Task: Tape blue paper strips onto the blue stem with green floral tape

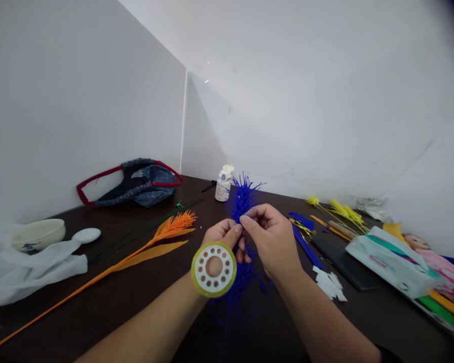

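Head view: my blue fringed spike (244, 201) stands roughly upright above the dark table (144, 277), with a white bottle (222, 189) just behind it. Its thin strands could bend or tear if I squeeze too hard, or catch on the tape roll (214, 293) against my left wrist, just left of the spike. My left hand (224, 233) closes around it; my right hand (275, 239) pinches narrowly, thumb against forefinger.

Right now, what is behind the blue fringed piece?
Behind the blue fringed piece, just left of its top, stands a white bottle, with the pale wall farther back. Whatever lies directly behind the piece is covered and cannot be seen.
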A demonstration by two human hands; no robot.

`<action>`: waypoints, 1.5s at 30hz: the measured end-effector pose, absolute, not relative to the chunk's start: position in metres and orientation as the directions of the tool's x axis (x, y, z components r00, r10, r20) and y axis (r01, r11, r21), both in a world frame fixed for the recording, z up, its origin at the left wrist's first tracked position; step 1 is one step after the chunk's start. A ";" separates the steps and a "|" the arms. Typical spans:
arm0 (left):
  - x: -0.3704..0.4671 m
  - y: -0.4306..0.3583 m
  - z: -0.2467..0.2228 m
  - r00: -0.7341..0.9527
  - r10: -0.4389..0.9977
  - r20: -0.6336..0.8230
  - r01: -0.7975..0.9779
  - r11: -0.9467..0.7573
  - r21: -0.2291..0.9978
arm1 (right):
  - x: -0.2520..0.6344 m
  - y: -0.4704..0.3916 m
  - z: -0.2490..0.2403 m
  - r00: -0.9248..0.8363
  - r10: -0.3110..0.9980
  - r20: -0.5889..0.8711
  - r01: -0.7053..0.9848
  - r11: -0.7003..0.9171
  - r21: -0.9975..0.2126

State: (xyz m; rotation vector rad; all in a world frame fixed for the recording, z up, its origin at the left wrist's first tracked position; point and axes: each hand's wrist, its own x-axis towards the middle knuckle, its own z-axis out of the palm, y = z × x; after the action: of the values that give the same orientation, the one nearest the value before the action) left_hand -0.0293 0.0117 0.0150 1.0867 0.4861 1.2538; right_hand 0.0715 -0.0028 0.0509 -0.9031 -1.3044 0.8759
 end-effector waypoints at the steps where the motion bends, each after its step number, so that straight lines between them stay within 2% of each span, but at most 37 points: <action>1: -0.031 0.012 0.016 0.315 0.920 0.235 -0.448 -0.075 0.891 | 0.073 -0.001 0.048 0.101 0.900 0.424 -0.038 0.430 -0.902; 3: -0.034 0.011 0.020 0.281 0.932 0.227 -0.311 -0.136 0.941 | 0.078 0.001 0.040 0.147 0.883 0.445 -0.072 0.459 -0.886; 5: -0.036 0.008 0.022 0.201 0.942 0.269 -0.157 -0.240 0.958 | 0.084 -0.001 0.030 0.104 0.913 0.396 -0.149 0.408 -0.901; 8: -0.037 0.006 0.023 0.149 0.921 0.361 0.086 -0.376 0.923 | 0.090 -0.010 0.017 -0.044 0.955 0.293 -0.266 0.271 -0.925; 10: -0.036 0.006 0.022 0.164 0.904 0.395 0.209 -0.423 0.882 | 0.091 -0.016 0.012 -0.076 0.961 0.267 -0.277 0.237 -0.931; 18: -0.037 0.011 0.022 0.269 0.865 0.423 0.410 -0.500 0.763 | 0.095 -0.014 0.010 -0.033 0.984 0.175 -0.192 0.165 -0.967; 23: -0.039 0.012 0.024 0.314 0.846 0.432 0.435 -0.532 0.726 | 0.102 -0.009 0.005 -0.010 0.988 0.156 -0.143 0.153 -0.978; 25: -0.040 0.012 0.025 0.314 0.854 0.415 0.415 -0.516 0.749 | 0.105 -0.008 0.004 -0.019 0.986 0.167 -0.137 0.163 -0.977; 30: -0.038 0.011 0.024 0.381 0.891 0.248 0.152 -0.325 0.933 | 0.105 -0.009 0.004 -0.136 0.971 0.198 -0.222 0.165 -0.961; 34: -0.036 0.011 0.017 0.463 0.867 0.183 -0.037 -0.187 0.982 | 0.101 -0.011 0.004 -0.222 0.956 0.193 -0.350 0.107 -0.931; 39: -0.032 0.009 0.015 0.438 0.863 0.251 0.019 -0.288 0.957 | 0.098 -0.013 0.007 -0.111 0.978 0.174 -0.384 0.119 -0.916; 45: -0.031 0.005 0.017 0.495 0.830 0.257 -0.047 -0.270 0.962 | 0.100 -0.016 0.013 0.059 0.988 0.143 -0.183 0.151 -0.971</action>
State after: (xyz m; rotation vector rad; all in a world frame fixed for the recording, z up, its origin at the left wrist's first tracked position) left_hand -0.0311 0.0051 0.0166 1.6268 0.6849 0.9835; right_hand 0.1002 -0.0162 0.0132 -0.9856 -1.1052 1.1512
